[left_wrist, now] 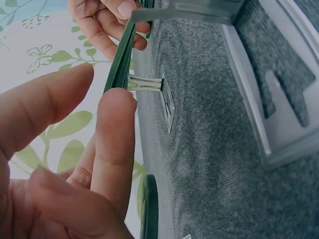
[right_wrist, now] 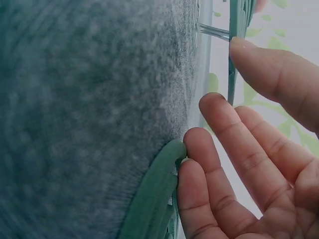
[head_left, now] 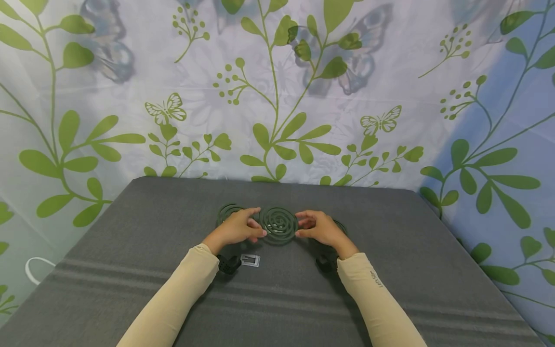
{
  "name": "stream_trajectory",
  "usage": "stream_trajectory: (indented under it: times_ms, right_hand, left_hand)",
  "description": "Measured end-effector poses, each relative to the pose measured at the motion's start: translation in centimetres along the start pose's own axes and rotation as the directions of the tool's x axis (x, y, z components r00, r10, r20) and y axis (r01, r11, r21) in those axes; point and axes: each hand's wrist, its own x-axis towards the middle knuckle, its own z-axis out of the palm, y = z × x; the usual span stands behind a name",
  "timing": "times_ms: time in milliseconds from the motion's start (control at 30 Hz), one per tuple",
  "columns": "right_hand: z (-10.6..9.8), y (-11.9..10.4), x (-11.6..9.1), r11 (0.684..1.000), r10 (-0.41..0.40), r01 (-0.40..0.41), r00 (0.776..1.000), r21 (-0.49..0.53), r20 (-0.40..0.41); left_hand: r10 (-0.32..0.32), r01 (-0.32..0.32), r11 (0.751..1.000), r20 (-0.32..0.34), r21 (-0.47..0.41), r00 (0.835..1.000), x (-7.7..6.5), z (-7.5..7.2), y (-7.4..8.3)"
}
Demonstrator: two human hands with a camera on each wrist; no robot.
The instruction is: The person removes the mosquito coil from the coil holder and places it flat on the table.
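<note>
A dark green mosquito coil [head_left: 279, 224] lies level in the middle, held just above the grey table by a thin metal stand [left_wrist: 145, 82]. My left hand [head_left: 237, 226] is at its left rim, a fingertip [left_wrist: 117, 104] touching or nearly touching the edge. At the opposite rim is my right hand [head_left: 321, 226], its thumb tip [right_wrist: 244, 50] against the edge and the other fingers loosely bent. A second coil [head_left: 226, 210] lies partly hidden behind the left hand. Behind the right hand, only the edge of a third coil [head_left: 340, 225] shows.
A flat metal stand [head_left: 250, 260] lies on the grey table [head_left: 277, 308] beside the left wrist. Behind the table hangs a white curtain [head_left: 204, 120] with green leaves and butterflies. A white loop [head_left: 29, 272] shows off the table's left edge.
</note>
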Motion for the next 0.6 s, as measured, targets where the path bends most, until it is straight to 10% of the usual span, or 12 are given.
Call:
stream_trajectory:
  times_ms: [600]
  right_hand:
    - [-0.59, -0.57, -0.04, 0.982, -0.01, 0.024, 0.997, 0.189, -0.074]
  left_hand:
    - [0.041, -0.05, 0.995, -0.094, -0.088, 0.995, 0.09, -0.54, 0.85]
